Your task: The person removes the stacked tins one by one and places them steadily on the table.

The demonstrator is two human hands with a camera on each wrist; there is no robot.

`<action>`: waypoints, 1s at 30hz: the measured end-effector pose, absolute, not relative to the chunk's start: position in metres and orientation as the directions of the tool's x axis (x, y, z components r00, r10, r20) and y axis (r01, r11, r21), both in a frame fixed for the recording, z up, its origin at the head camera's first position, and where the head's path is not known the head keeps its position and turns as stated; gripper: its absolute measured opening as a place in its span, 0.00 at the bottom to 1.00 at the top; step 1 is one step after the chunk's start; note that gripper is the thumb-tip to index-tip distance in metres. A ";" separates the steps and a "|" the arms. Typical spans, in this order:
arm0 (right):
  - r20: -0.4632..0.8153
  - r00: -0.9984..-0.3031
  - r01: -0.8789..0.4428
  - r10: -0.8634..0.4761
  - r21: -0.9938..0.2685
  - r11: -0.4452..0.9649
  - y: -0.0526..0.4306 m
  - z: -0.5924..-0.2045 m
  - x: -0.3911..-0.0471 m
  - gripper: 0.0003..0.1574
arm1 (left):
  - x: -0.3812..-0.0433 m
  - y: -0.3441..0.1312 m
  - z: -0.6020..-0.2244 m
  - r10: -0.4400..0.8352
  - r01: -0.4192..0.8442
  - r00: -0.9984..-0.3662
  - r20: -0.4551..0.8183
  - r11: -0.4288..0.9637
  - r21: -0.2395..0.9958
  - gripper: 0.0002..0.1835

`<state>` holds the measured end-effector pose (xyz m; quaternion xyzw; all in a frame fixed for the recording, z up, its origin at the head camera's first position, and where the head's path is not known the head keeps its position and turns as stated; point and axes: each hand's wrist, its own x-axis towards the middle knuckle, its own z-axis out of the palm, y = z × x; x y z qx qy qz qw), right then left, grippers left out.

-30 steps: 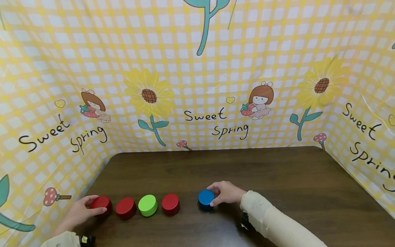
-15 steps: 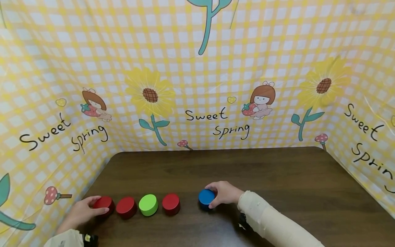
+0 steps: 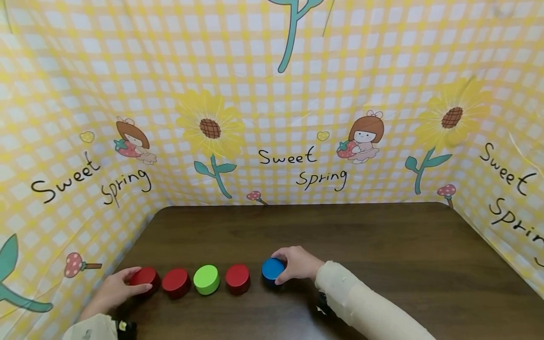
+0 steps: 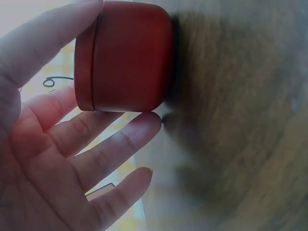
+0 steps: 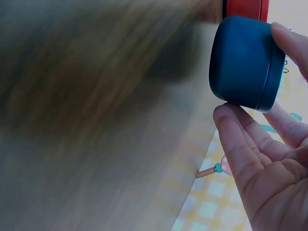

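Note:
On the table, my left hand (image 3: 112,290) grips the leftmost red round tin (image 3: 146,276) between thumb and fingers. The left wrist view shows this red tin's lid seam (image 4: 94,62) and its base close to the wood. To its right, in a row, stand a second red tin (image 3: 176,282), a light green tin (image 3: 206,278) and a third red tin (image 3: 238,277). At the row's right end, my right hand (image 3: 299,263) pinches a blue tin (image 3: 273,269), a small gap away from the third red one. In the right wrist view the blue tin (image 5: 245,62) partly covers a red tin (image 5: 245,9).
The dark wooden table (image 3: 361,231) extends behind the row and off to the right. A yellow checked cloth (image 3: 289,108) with printed flowers and lettering hangs around its back and sides.
My right hand has moved the blue tin left, narrowing the gap to the third red tin. The leftmost red tin has shifted slightly right with my left hand. The head view has shifted a little.

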<state>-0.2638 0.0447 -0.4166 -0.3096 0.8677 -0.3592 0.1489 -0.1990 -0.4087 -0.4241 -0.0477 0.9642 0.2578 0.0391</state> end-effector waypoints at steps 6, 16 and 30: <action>-0.054 -0.767 -0.424 -0.639 -0.706 0.568 0.038 -0.416 -0.260 0.35 | -0.200 -0.407 -0.425 -0.073 -0.121 -0.991 -0.113 0.856 0.502 0.44; -0.082 -0.776 -0.399 -0.626 -0.705 0.587 0.034 -0.419 -0.255 0.35 | -0.199 -0.404 -0.425 -0.074 -0.129 -0.989 -0.128 0.856 0.501 0.44; -0.100 -0.781 -0.350 -0.617 -0.748 0.564 0.060 -0.417 -0.252 0.42 | -0.195 -0.406 -0.421 -0.082 -0.160 -0.983 -0.165 0.825 0.542 0.48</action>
